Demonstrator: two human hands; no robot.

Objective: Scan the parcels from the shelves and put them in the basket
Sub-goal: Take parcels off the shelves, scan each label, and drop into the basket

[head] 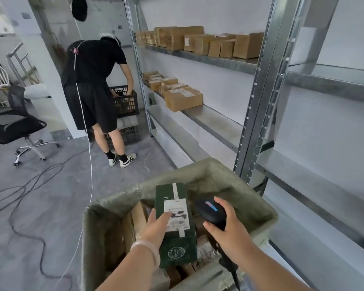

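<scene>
floor (135,177) with cables (55,168); left fingers (163,217) hold green parcel (177,243), right fingers (221,203) grip scanner (210,214).

The left hand (158,224) and the right hand (226,226) are bare, and so are both forearms (261,263) as far back as the lower edge of the view, where they are cut off. Round the left wrist sits a bangle (148,249), a smooth, rounded ring of milky pale pink, plain all round, faintly glossy where the light falls on it

Green labelled parcel (178,219) held over sack-lined basket (219,175).
</scene>
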